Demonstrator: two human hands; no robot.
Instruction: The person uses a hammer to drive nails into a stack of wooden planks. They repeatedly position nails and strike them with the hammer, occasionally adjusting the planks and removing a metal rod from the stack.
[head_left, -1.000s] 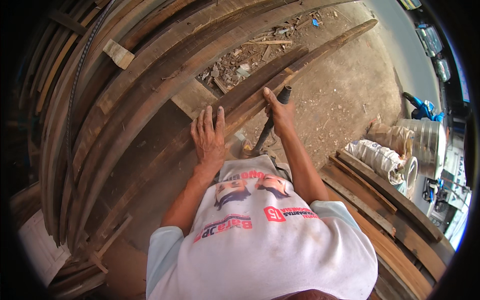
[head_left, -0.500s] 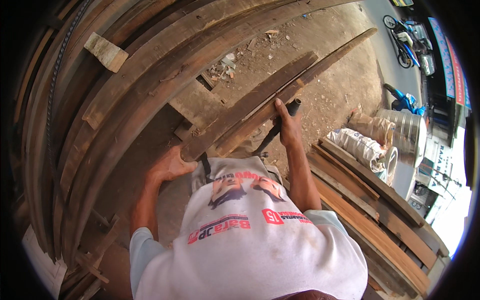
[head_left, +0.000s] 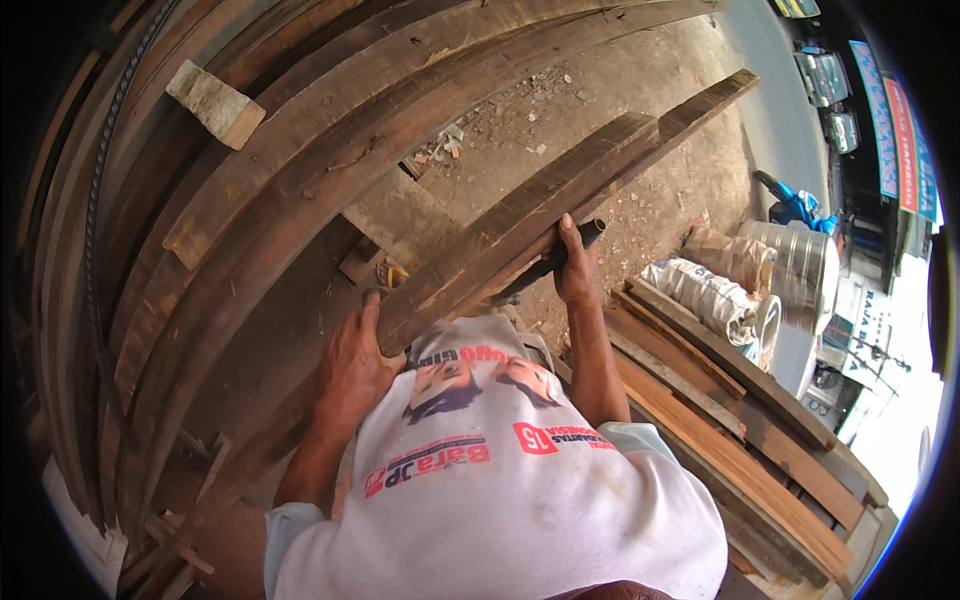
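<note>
Two wooden planks (head_left: 520,225) lie side by side in front of me, slanting away to the upper right; the farther one reaches out longer. My left hand (head_left: 358,355) is closed round the near end, with its thumb side against the end face. Farther along, my right hand (head_left: 577,268) supports the planks from the right, thumb up against their side. A black tubular handle (head_left: 594,231) sticks out beside that thumb, between the hand and the wood. Its lower part runs beneath the planks, mostly hidden.
Long stacked beams (head_left: 330,170) curve along the left, with a short wood block (head_left: 215,103) on top. More boards (head_left: 720,420) lie to the right, near white sacks (head_left: 700,290) and a metal drum (head_left: 795,262). A blue motorcycle (head_left: 797,205) stands by the road.
The planks have rolled and risen, so a broad side and the near end face show more. My left hand has shifted its grip at the near end. The black handle is now more covered.
</note>
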